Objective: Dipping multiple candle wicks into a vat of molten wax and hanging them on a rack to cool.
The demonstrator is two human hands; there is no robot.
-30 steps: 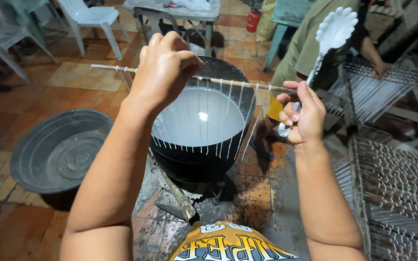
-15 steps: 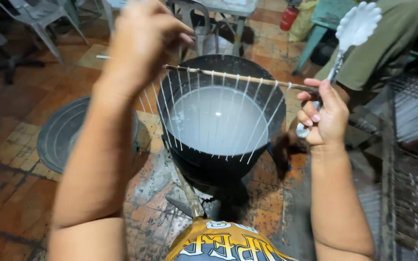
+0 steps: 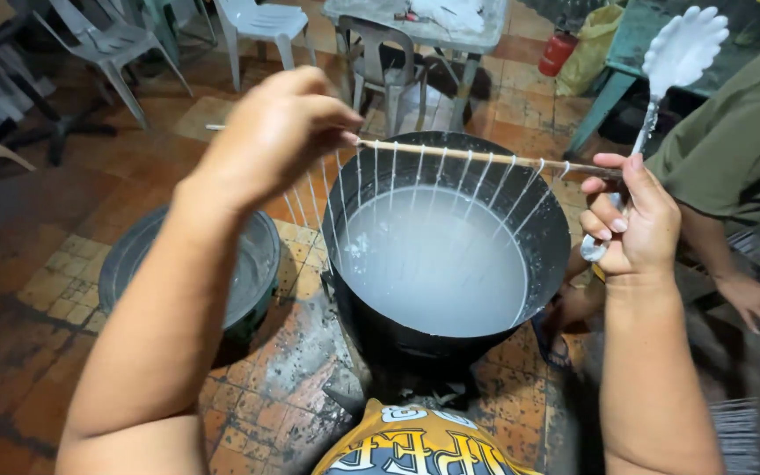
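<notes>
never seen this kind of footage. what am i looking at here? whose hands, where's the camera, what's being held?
There is no machine: a person works with two bare hands, and the one picture comes from a camera worn on their head, looking down.

The left hand and the right hand hold a thin wooden stick level between them, one at each end. A row of thin white-coated strings hangs from the stick over a big black pot filled with a milky white liquid. The right hand's grip also takes in the handle of a white-caked slotted spoon, which points upward.

On the tiled floor left of the pot sits a grey metal basin. Plastic chairs and a table stand behind. At the right is another person in an olive shirt.
</notes>
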